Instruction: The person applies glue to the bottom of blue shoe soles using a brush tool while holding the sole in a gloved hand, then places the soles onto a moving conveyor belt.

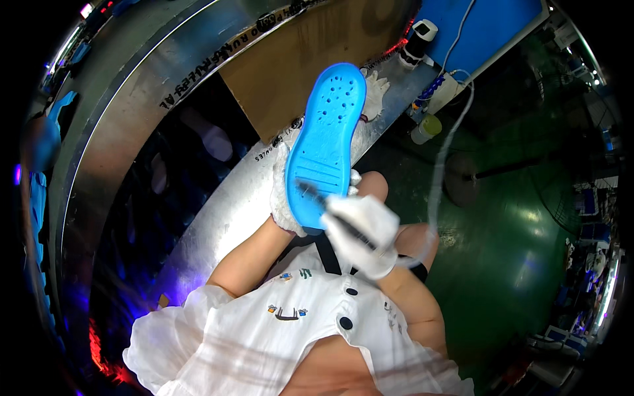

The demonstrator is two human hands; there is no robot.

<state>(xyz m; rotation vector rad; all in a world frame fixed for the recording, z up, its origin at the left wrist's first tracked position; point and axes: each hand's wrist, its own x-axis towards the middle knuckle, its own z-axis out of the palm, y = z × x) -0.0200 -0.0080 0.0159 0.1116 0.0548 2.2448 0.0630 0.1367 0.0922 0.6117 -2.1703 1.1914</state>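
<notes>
From the head view, the blue sole (323,142) lies in the gloved left hand (282,191), between the person's body and the cardboard (277,82), its toe end pointing away and its heel end nearest the body. The left fingers (355,179) are curled round it from beneath, their tips showing at its right edge. The gloved right hand (366,228) has its fingers closed round a slim dark tool (313,193), whose blurred tip is over the heel; whether it touches cannot be told. A pale hose (437,191) runs down toward that hand, though any join is not clear. The step in hand looks like working the tool over the heel surface; the next move probably calls for a firm left grip and a light, controlled pass near the grooves. Counted, there are two gloved hands, one blue sole, one tool, one hose, one cardboard piece, one loose white glove (374,96) on the metal counter (214,214), one black-and-white device (419,43) and one pale-yellow-topped cup (426,128). At least two pale sole-like shapes (214,140) show in the dark area at left; shadow prevents a full count.
</notes>
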